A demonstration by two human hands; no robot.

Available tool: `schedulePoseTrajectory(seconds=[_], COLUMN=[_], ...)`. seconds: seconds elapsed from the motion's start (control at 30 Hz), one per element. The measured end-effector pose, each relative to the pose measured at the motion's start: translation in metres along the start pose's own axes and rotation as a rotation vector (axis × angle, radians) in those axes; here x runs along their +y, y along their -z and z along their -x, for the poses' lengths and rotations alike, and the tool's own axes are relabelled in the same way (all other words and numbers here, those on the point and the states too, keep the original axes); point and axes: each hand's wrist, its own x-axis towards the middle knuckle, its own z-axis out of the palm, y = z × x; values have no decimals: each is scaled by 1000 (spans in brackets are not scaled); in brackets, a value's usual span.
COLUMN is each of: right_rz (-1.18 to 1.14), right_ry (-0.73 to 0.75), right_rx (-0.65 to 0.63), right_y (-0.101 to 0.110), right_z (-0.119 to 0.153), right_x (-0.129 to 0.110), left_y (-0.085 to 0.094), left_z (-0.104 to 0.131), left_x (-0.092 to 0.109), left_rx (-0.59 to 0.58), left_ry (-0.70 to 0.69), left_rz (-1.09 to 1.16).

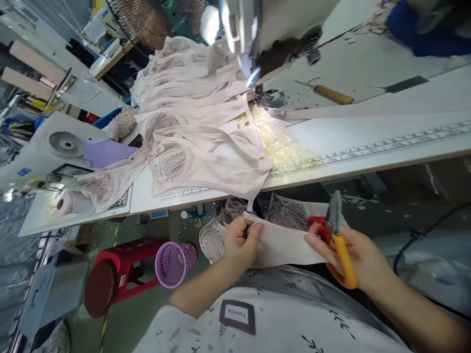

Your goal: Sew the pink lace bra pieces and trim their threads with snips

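A pale pink bra (pixel 285 242) is stretched between my hands over my lap, its lace cup hanging below the table edge. My left hand (pixel 241 240) is closed, pinching the bra's band near a strap end. Scissors (pixel 335 215) with orange and red handles sit in my right hand (pixel 355 255), blades pointing up. The thumb and fingers of that hand also pinch the other end of the band. More pale pink bras (pixel 206 162) lie in an overlapping row on the table, their straps reaching its front edge.
The sewing machine head (pixel 287 19) stands over the white table (pixel 368 142), which has a printed ruler along its front. A wooden-handled awl (pixel 333 94) lies behind. Below left are a purple basket (pixel 171 264) and a red stool (pixel 128 264). A fan (pixel 147 22) stands behind.
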Motion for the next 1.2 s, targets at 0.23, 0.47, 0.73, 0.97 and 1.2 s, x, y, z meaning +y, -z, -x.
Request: schedulePoseTrajectory(seconds=[0.23, 0.47, 0.73, 0.97, 1.2], right_rz=[24, 10, 60, 137, 138], right_ry=[97, 102, 97, 216, 239], right_rx=[-93, -14, -23, -152, -249], right_y=[9, 1, -4, 4, 10], right_z=[6, 2, -2, -3, -3], right_x=[13, 6, -20, -29, -25], left_y=[-2, -4, 7, 21, 0], left_z=[3, 2, -6, -20, -38], left_x=[4, 3, -13, 28, 48], left_rx=[-35, -37, -42, -48, -692], left_ry=[4, 120, 117, -1057, -880], left_rz=[58, 323, 310, -459, -607])
